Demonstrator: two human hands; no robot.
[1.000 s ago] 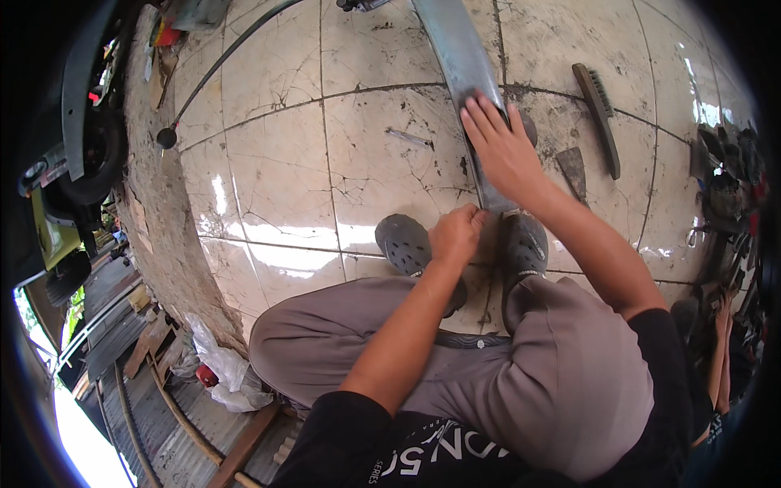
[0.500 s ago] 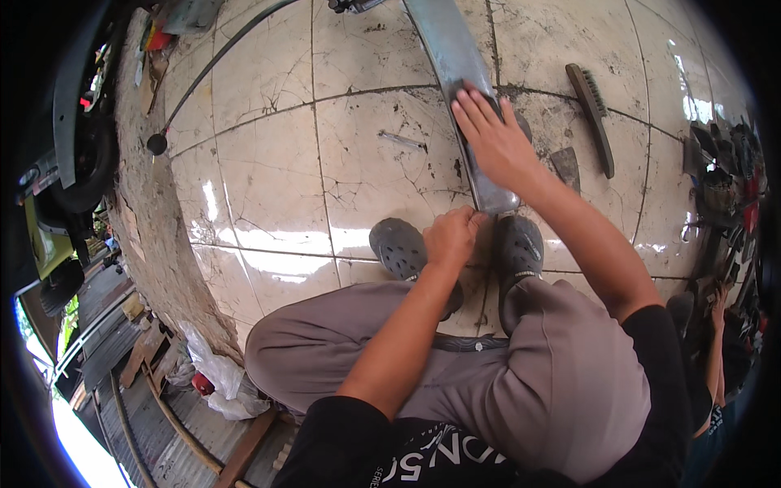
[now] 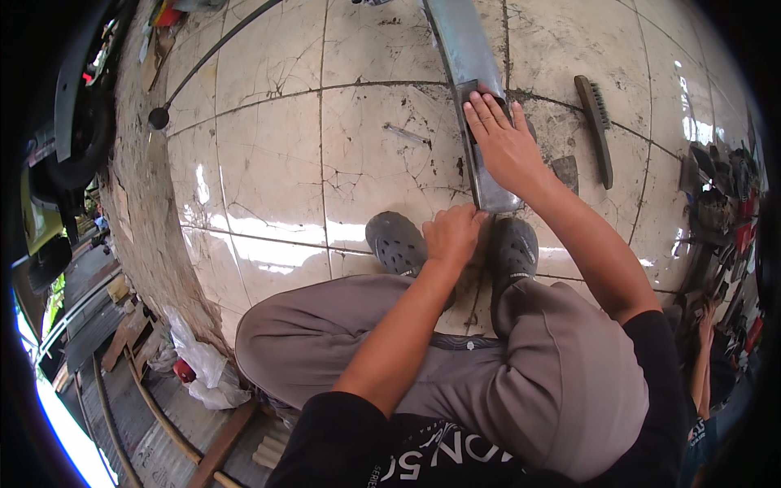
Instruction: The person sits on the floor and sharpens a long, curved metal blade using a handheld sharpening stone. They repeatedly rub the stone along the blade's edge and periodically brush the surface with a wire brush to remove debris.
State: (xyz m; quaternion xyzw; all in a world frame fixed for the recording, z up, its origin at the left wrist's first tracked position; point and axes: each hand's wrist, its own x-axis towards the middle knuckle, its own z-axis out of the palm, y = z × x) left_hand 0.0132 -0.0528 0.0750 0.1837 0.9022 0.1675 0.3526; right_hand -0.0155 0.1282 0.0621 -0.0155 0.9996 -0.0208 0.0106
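Metal panel (image 3: 465,49) beneath a flat right grip (image 3: 503,150), its end in the left grip (image 3: 450,236).
It lies over the tiled floor (image 3: 272,167), near end by the shoes (image 3: 514,248). Right fingers rest unclamped across a dark pad (image 3: 464,91); left ones look pinched on the corner, tips partly hidden. Even palm pressure and a firm corner hold would likely serve best.

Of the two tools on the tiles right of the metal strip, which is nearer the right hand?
The flat grey scraper-like blade, close beside the right hand; the long wooden-handled bristle brush lies farther out to the right.
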